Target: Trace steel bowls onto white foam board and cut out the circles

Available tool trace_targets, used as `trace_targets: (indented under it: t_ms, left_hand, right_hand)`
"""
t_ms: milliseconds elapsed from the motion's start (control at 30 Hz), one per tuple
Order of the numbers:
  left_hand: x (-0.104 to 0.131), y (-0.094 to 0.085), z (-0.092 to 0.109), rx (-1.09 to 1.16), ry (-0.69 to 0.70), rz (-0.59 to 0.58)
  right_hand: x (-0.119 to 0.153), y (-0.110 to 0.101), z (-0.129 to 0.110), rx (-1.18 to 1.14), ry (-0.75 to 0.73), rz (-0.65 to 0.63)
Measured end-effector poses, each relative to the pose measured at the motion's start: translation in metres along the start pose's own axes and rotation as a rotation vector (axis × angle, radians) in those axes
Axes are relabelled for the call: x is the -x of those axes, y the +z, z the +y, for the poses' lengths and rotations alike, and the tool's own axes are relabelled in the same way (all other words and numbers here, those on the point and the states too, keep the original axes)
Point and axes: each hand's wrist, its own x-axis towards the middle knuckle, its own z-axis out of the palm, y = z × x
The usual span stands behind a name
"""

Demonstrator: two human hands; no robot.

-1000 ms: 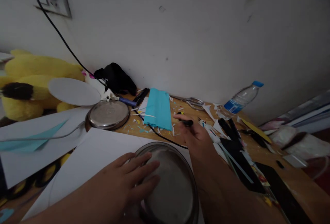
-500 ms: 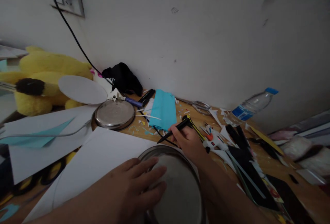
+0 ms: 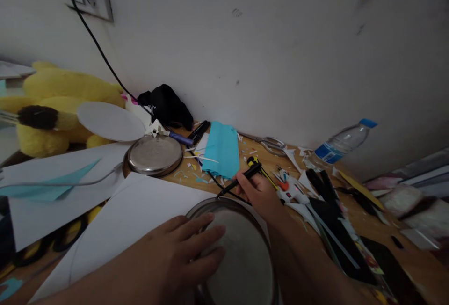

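Observation:
A round metal dish (image 3: 242,253) lies bottom up on a sheet of white paper (image 3: 147,211). Across its left side rests my left hand (image 3: 189,249), fingers spread and pressing flat. My right hand (image 3: 257,192) is closed in a writing grip around a black pen (image 3: 242,179). The pen slants down to the left, its tip at the far rim of the dish. I cannot tell whether the tip touches the paper. Behind the pen is a folded piece of blue paper (image 3: 222,148).
A second round metal dish (image 3: 155,154) sits at the back left, beside a yellow plush toy (image 3: 70,94) and a white disc (image 3: 110,121). To the right are a box cutter (image 3: 255,161), a glue gun (image 3: 294,192), scissors (image 3: 273,144) and a plastic bottle (image 3: 338,146). Paper scraps litter the table.
My right hand has shifted slightly to the right, and the pen tip has moved a little along the far rim of the dish. My left hand stays on the dish.

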Motion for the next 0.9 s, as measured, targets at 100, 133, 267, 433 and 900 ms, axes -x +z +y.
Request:
trace_targets:
  t_ms: [100,133,267,433,900]
  left_hand:
    - [0.0004,0.0011,-0.0005,-0.017,0.007,0.007]
    - [0.0003,0.0012,-0.0006,-0.021,0.009,0.003]
    - [-0.0004,0.0005,-0.0007,-0.049,-0.001,-0.03]
    - [-0.0007,-0.0007,-0.0009,-0.048,-0.003,-0.034]
    - [0.0002,0.0018,0.0002,-0.222,0.049,-0.01]
  right_hand:
    - [0.0,0.0005,0.0002,0.003,-0.027,0.016]
    - [-0.0001,0.0005,-0.0002,0.007,-0.035,0.015]
    - [-0.0003,0.0001,-0.0015,0.034,-0.03,-0.001]
    - [0.0,-0.0004,-0.0015,0.044,-0.02,-0.006]
    - [-0.0014,0.0008,-0.0001,0.008,-0.011,0.029]
